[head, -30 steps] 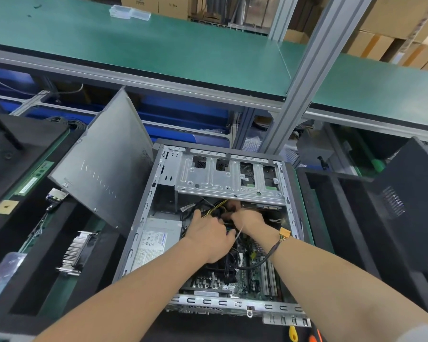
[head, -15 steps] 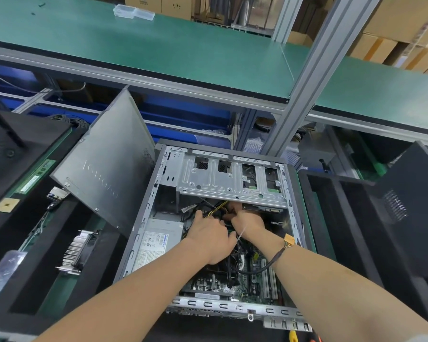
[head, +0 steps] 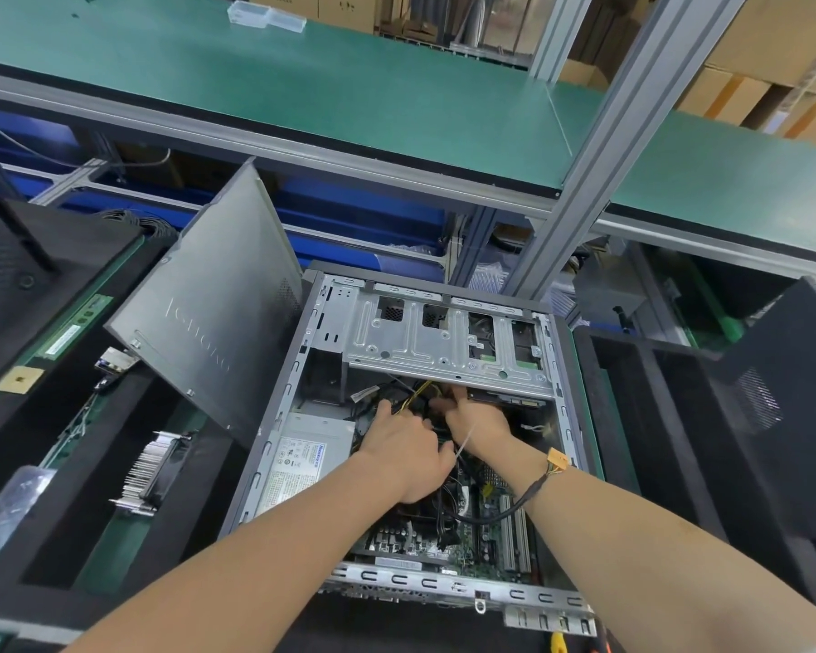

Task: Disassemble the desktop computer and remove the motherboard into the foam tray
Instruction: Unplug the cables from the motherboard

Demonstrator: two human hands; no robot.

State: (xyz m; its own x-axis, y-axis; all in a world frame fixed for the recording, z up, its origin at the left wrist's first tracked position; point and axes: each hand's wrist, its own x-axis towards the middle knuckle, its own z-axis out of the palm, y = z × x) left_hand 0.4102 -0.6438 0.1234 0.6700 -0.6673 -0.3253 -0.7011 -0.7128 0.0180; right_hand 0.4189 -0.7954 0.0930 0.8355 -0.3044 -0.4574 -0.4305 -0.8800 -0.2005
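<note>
You've got bare stamped steel in the case frame (head: 444, 341), dull silver all over. Left of it, the side panel (head: 217, 332) is matt dark grey painted metal. The motherboard (head: 448, 539) shows green and glossy. On the right, the foam tray (head: 594, 393) is black, matt, soft-looking. Near left, the heatsink (head: 154, 468) has bright metal fins. The far shelf (head: 349, 87) has a smooth matt green covering.

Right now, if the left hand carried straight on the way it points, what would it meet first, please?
The left hand would likely first meet the yellow and black cables just ahead, beneath the drive cage; depth is unclear.
</note>
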